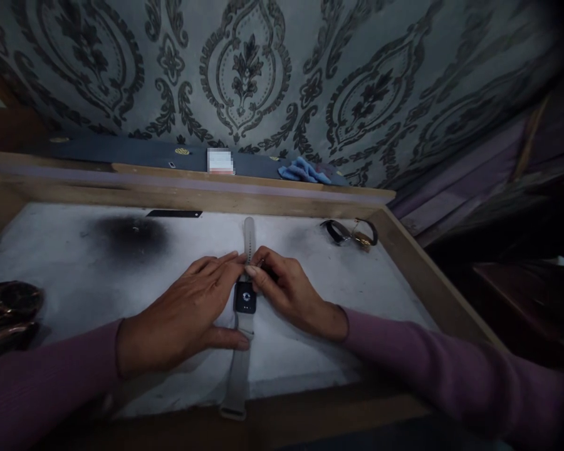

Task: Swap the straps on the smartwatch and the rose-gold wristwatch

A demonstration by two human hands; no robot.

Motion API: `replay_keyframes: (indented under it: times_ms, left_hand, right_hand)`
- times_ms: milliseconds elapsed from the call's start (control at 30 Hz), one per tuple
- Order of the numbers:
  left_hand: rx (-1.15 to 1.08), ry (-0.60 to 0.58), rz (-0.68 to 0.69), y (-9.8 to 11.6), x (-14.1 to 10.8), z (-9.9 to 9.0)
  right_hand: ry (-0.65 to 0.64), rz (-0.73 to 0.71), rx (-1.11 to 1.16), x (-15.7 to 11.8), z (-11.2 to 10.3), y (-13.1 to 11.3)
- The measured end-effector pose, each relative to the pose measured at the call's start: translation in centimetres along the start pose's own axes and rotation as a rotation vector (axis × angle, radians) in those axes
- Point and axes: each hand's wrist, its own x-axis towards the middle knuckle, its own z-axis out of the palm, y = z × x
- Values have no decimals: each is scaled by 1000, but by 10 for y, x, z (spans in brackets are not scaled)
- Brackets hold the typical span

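A smartwatch (245, 297) with a dark rectangular face and a small lit ring on its screen lies face up on the white surface, its pale grey strap (237, 379) stretched out lengthwise. My left hand (181, 316) spans it from the left, thumb on the lower strap and fingertips at the upper strap, holding it down. From the right, my right hand (291, 288) is closed in a pinch where the upper strap meets the watch case. Its fingertips partly cover that joint, so any small item between them is hidden.
Wooden rims (413, 263) surround the white tray surface (192, 235). Wristwatches lie at the left edge (16, 300) and at the back right (336, 232). A flat black strip (175, 213) rests by the back rim. Behind it are a blue cloth (303, 170) and a small white box (220, 161).
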Motion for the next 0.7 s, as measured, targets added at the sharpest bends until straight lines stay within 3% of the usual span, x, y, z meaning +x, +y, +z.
replay_keyframes:
  times_ms: [700]
  left_hand:
    - [-69,24,-15,-4,0,4]
  right_hand:
    - [-5,27,36,0,-1,-3]
